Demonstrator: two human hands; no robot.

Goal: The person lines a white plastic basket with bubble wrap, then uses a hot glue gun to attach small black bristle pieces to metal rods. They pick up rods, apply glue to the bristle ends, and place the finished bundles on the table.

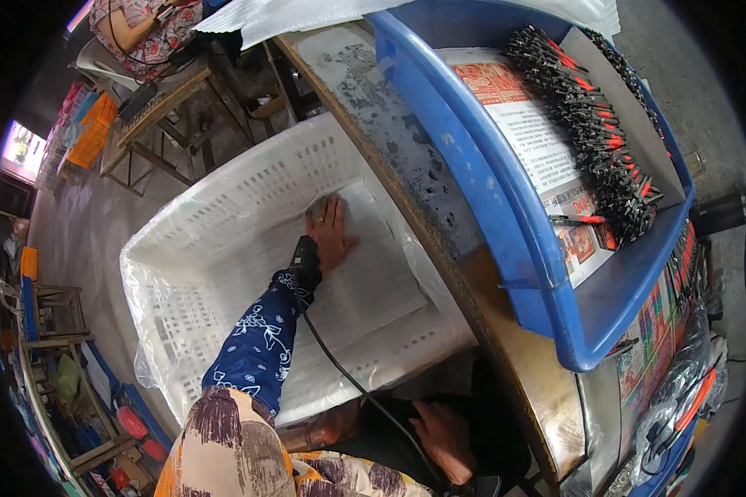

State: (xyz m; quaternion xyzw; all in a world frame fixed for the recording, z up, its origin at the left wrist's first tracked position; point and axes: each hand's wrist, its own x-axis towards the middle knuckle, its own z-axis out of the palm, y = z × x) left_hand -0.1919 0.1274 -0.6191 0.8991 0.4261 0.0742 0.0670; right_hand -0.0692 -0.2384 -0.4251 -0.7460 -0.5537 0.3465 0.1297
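Observation:
My left hand [331, 236] lies palm down with its fingers spread on the bottom of a white slotted plastic basket [298, 149]. Under it is a pale flat sheet [389, 277], and clear plastic film lines the basket and hangs over its rim. A black device with a cable is strapped to that wrist, above a blue flowered sleeve [253, 344]. In shade below the basket, my right hand [446, 439] rests low over dark cloth, its thumb apart from the fingers and nothing visible in it.
Right of the basket runs a worn table edge [406, 203]. On it stands a blue tray [506, 207] holding many black-and-red pens [601, 132] over printed paper. Plastic bags [688, 389] lie at lower right. A person [137, 25] sits far left beside a wooden table [162, 103].

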